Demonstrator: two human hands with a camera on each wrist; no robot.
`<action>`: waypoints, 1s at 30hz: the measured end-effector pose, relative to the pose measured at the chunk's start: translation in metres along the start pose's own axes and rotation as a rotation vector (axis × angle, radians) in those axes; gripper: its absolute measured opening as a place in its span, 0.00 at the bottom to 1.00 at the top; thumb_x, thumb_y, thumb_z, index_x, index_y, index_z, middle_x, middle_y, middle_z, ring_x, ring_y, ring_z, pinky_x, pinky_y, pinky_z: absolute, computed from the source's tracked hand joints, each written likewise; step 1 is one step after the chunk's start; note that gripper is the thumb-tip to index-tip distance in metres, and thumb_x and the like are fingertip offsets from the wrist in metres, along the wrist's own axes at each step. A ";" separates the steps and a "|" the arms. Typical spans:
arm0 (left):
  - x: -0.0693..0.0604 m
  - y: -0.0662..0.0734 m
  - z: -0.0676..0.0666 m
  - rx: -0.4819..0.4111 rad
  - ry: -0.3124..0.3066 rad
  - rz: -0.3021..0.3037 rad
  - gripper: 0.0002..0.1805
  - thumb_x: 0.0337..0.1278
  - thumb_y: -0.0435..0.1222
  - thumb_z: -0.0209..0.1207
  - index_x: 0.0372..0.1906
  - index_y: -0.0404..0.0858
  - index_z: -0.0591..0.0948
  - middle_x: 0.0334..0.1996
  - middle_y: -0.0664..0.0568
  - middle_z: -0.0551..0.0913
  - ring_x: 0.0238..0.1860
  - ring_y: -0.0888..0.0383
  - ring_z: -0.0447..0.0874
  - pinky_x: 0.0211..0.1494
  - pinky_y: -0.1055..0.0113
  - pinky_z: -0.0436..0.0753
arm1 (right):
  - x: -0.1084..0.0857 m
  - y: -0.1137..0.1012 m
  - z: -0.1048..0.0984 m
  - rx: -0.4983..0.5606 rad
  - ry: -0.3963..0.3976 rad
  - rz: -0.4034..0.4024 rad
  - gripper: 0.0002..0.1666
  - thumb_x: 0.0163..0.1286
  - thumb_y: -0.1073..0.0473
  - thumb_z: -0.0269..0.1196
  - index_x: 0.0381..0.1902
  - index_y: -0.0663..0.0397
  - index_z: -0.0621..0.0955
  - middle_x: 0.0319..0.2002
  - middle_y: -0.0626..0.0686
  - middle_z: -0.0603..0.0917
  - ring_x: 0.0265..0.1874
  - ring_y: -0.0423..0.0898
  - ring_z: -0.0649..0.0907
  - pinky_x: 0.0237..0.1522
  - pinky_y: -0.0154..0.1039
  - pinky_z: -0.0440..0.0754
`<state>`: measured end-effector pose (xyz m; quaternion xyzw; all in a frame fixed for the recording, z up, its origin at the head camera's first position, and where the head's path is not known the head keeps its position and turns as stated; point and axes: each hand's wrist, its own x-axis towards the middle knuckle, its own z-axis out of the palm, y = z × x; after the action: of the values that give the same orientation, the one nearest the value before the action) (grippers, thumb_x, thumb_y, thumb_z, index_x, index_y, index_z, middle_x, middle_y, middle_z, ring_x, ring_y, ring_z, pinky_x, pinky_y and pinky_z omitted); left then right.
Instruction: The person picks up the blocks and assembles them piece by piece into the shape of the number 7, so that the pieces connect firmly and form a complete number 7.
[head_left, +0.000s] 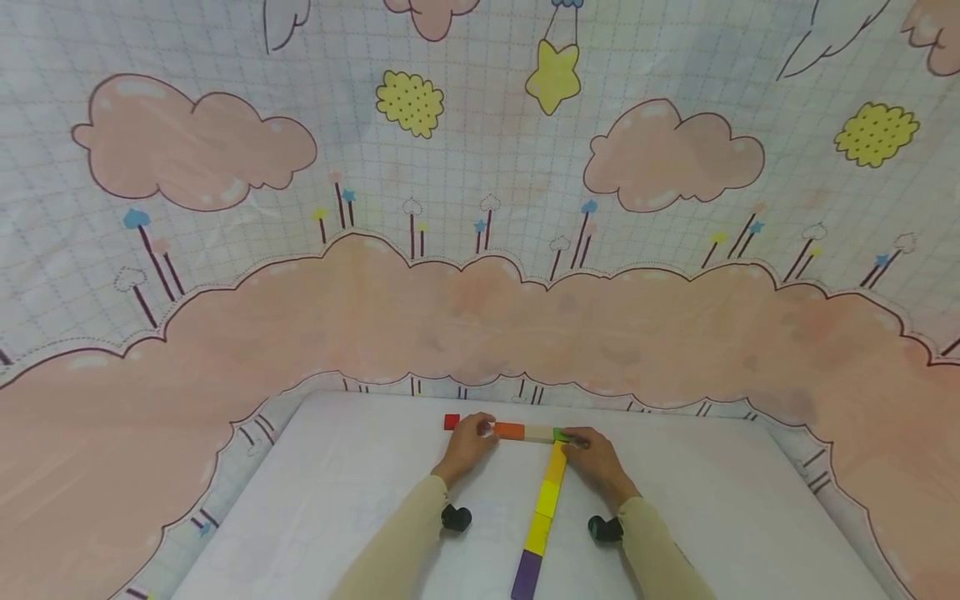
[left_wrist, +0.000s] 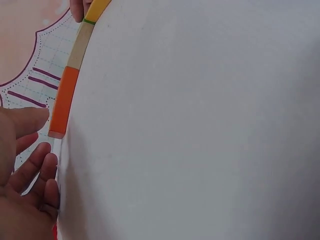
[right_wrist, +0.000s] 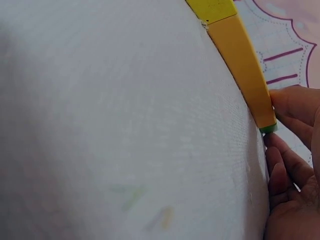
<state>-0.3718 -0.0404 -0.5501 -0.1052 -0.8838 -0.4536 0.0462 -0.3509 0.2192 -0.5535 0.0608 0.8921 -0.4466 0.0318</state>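
A row of blocks runs along the far part of the white table: an orange block, a pale wood block and a green block. From the green end, an orange-yellow block, two yellow blocks and a purple block extend toward me. My left hand is at the orange block's left end, fingers spread and thumb close beside it. With thumb and fingertips, my right hand pinches the green block's right end, mostly hidden by the fingers.
Left of the row, a red block lies beside my left hand. Under both arms is the white tabletop. Behind it hangs a patterned cloth with clouds and stars. A dark wrist camera sits at my left cuff, another at my right.
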 end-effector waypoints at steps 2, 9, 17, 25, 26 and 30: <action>-0.003 0.001 -0.003 -0.021 -0.024 -0.033 0.15 0.61 0.35 0.63 0.52 0.37 0.80 0.45 0.47 0.82 0.46 0.53 0.78 0.58 0.55 0.80 | 0.000 0.000 0.000 -0.005 -0.001 -0.008 0.20 0.68 0.54 0.63 0.58 0.43 0.81 0.63 0.55 0.77 0.64 0.57 0.73 0.68 0.63 0.66; -0.009 0.002 -0.011 -0.013 -0.034 -0.049 0.15 0.62 0.37 0.63 0.52 0.39 0.81 0.46 0.48 0.82 0.47 0.54 0.78 0.57 0.56 0.80 | 0.002 0.003 -0.001 -0.005 -0.011 0.003 0.20 0.68 0.52 0.63 0.58 0.41 0.81 0.64 0.54 0.76 0.64 0.57 0.73 0.68 0.62 0.66; -0.014 0.004 -0.018 -0.034 -0.016 -0.044 0.15 0.63 0.38 0.62 0.53 0.40 0.80 0.47 0.48 0.82 0.49 0.53 0.78 0.58 0.55 0.80 | 0.000 0.001 -0.001 0.013 -0.019 0.026 0.21 0.68 0.52 0.62 0.59 0.42 0.80 0.64 0.56 0.75 0.64 0.57 0.72 0.68 0.62 0.66; -0.016 0.005 -0.027 -0.021 0.053 0.084 0.15 0.61 0.35 0.63 0.51 0.36 0.81 0.45 0.46 0.83 0.47 0.52 0.80 0.53 0.57 0.80 | 0.000 0.002 0.000 0.006 -0.018 0.004 0.20 0.69 0.52 0.62 0.58 0.42 0.81 0.64 0.55 0.76 0.64 0.58 0.72 0.67 0.63 0.65; -0.016 0.006 -0.028 -0.017 0.062 0.092 0.14 0.61 0.35 0.63 0.51 0.36 0.82 0.44 0.46 0.83 0.47 0.52 0.80 0.52 0.58 0.80 | 0.000 0.002 0.000 0.005 -0.017 0.003 0.20 0.69 0.52 0.62 0.58 0.42 0.81 0.64 0.55 0.76 0.64 0.58 0.72 0.67 0.63 0.65; -0.018 0.010 -0.035 -0.005 0.070 0.088 0.15 0.61 0.35 0.63 0.52 0.37 0.81 0.45 0.47 0.83 0.47 0.53 0.80 0.52 0.58 0.80 | 0.003 0.004 -0.001 -0.006 -0.010 0.000 0.20 0.69 0.52 0.62 0.58 0.41 0.81 0.64 0.55 0.76 0.65 0.58 0.72 0.68 0.64 0.65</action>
<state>-0.3530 -0.0661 -0.5249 -0.1279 -0.8750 -0.4568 0.0968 -0.3529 0.2225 -0.5566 0.0585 0.8933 -0.4441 0.0363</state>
